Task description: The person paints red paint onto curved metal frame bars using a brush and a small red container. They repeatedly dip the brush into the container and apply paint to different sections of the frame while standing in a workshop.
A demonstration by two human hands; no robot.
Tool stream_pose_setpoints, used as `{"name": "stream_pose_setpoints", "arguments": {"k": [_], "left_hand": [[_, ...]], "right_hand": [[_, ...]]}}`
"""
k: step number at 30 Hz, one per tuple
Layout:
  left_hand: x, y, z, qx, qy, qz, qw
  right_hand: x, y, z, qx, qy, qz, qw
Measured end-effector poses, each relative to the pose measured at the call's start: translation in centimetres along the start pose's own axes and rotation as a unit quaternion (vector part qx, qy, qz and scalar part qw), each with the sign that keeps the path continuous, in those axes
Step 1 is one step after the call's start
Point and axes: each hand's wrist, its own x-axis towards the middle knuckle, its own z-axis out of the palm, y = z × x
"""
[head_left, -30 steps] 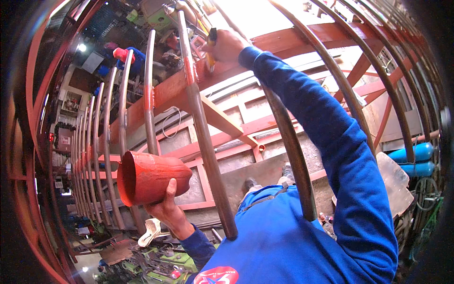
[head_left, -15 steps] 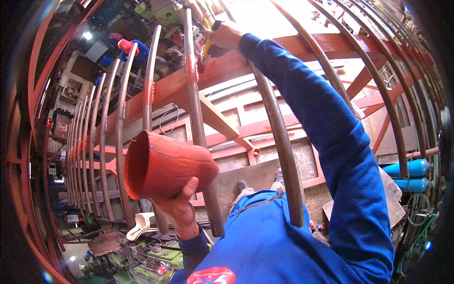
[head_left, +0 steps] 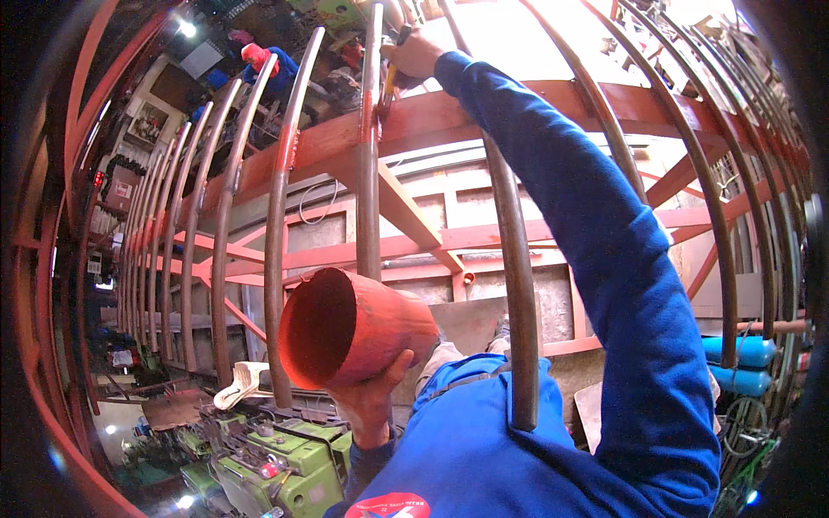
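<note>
My left hand (head_left: pixel 370 406) is wrapped round the side of a paint can (head_left: pixel 380 332), a cylinder coated in red. The can is tilted, and its dark open mouth faces left; what lies inside cannot be made out. My right arm stretches up and across. In my right hand (head_left: pixel 416 56) is a paintbrush with a yellowish part (head_left: pixel 390 82), close against an upright metal bar (head_left: pixel 370 164) where it meets the red beam (head_left: pixel 423 121). Wet-looking red covers that bar near the beam. The brush tip is mostly hidden behind the bar.
Rows of curved brown bars (head_left: pixel 515 285) stand all round me, one directly before my chest. Below run pink-red frame members (head_left: pixel 406 211). Green machinery (head_left: pixel 298 470) is at lower left, blue cylinders (head_left: pixel 741 351) at right. Another person (head_left: pixel 269 69) is at far upper left.
The paint can has moved right and down with my left hand, its mouth turning more toward me. My right hand keeps the brush at the same bar. The whole view has shifted slightly.
</note>
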Motion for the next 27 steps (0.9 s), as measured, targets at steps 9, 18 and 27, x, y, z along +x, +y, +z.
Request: {"name": "stream_pose_setpoints", "arguments": {"k": [9, 18, 27], "left_hand": [[-1.9, -0.5, -0.7, 0.052, -0.018, -0.068, 0.996], [-1.6, -0.1, -0.7, 0.034, -0.088, -0.063, 0.994], [-0.7, 0.5, -0.4, 0.025, -0.115, -0.008, 0.993]], "right_hand": [[-1.9, -0.7, -1.8, -0.001, 0.017, -0.101, 0.995], [-2.8, -0.2, -2.9, -0.433, -0.099, -0.257, 0.858], [-4.0, -8.3, -2.7, -0.029, -0.017, -0.223, 0.974]]}}
